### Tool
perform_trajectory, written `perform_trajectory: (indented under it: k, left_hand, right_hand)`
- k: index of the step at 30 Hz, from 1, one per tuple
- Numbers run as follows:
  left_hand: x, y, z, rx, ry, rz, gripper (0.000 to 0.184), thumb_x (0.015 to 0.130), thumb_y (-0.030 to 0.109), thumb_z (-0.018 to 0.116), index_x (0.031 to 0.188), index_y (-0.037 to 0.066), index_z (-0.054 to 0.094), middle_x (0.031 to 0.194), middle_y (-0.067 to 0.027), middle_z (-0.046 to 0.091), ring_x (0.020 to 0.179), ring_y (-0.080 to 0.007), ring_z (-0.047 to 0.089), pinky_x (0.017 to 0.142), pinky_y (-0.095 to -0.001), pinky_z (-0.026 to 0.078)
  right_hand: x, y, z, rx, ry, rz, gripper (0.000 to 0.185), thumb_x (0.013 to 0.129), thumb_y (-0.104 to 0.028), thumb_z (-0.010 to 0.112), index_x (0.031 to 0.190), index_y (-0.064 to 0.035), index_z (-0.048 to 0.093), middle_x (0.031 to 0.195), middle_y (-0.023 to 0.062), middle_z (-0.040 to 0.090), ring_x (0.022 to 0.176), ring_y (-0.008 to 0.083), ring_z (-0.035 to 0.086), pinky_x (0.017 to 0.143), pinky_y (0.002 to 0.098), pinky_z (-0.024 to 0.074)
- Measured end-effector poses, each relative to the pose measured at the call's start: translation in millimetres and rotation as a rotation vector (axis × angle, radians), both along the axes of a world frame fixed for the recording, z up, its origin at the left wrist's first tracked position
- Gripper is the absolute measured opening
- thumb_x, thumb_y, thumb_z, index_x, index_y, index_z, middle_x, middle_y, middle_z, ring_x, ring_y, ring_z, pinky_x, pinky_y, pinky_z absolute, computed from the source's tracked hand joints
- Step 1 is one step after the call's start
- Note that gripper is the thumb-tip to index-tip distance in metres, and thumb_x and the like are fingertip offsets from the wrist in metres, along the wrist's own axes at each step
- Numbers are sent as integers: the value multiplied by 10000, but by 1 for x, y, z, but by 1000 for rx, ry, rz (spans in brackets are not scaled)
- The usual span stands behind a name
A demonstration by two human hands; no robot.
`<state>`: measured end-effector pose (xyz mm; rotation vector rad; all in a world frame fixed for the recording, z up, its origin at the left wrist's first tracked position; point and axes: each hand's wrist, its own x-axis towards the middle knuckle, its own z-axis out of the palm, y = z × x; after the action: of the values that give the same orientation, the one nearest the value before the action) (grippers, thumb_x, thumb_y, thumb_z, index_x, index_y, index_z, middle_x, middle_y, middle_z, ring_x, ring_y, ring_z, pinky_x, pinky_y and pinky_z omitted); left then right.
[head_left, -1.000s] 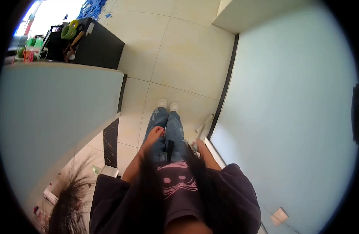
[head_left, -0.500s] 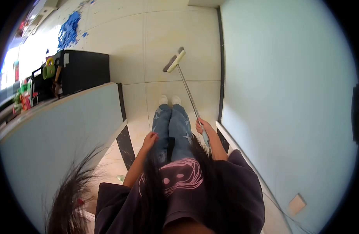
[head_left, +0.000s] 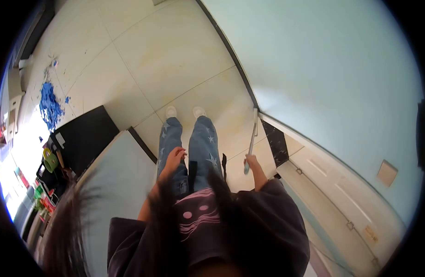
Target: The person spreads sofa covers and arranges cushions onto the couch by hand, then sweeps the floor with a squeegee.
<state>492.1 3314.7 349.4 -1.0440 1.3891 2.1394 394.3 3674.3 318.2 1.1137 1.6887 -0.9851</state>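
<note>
My right hand (head_left: 252, 161) is closed around the handle of a broom (head_left: 253, 138), near its pale blue grip end. The broom's pole points up and away, and its head is a thin pale edge beside the foot of the right wall. In front of my left thigh is my left hand (head_left: 176, 155), with its fingers curled loosely, some of them apart, and nothing seen in it. Over on the left, a pile of blue scraps (head_left: 50, 107) lies on the tiled floor, with small bits scattered around it.
A black cabinet (head_left: 85, 136) with cups and other items beside it stands at the left, next to a low pale blue partition (head_left: 122, 180). On the right rises a pale blue wall (head_left: 323, 69) with a switch plate (head_left: 387, 173). A white door lies at lower right.
The view has turned, so the blue pile and cabinet sit lower and further left. The broom head has moved from the floor ahead to near the right wall. My feet are further apart.
</note>
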Motion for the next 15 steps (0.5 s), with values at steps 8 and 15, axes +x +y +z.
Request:
perform_trajectory:
  k: [8,15]
  left_hand:
    - [60,-64,-6,-254,-256,-268,151,766,119,419,841,1,477,715,-80,534,612,-132,505,545,-220,405]
    - [-4,-22,25,-417,-130,-481,165,744,129,434,846,10,483,703,-70,547,608,-115,510,547,-225,404]
  right_hand:
    - [21,-152,-36,-345,209,288,170,726,-145,449,674,13,415,450,48,379,338,150,355,325,252,320]
    - [-59,-148,32,-754,58,-16,204,764,-191,446,709,4,427,477,33,401,332,108,359,315,224,284]
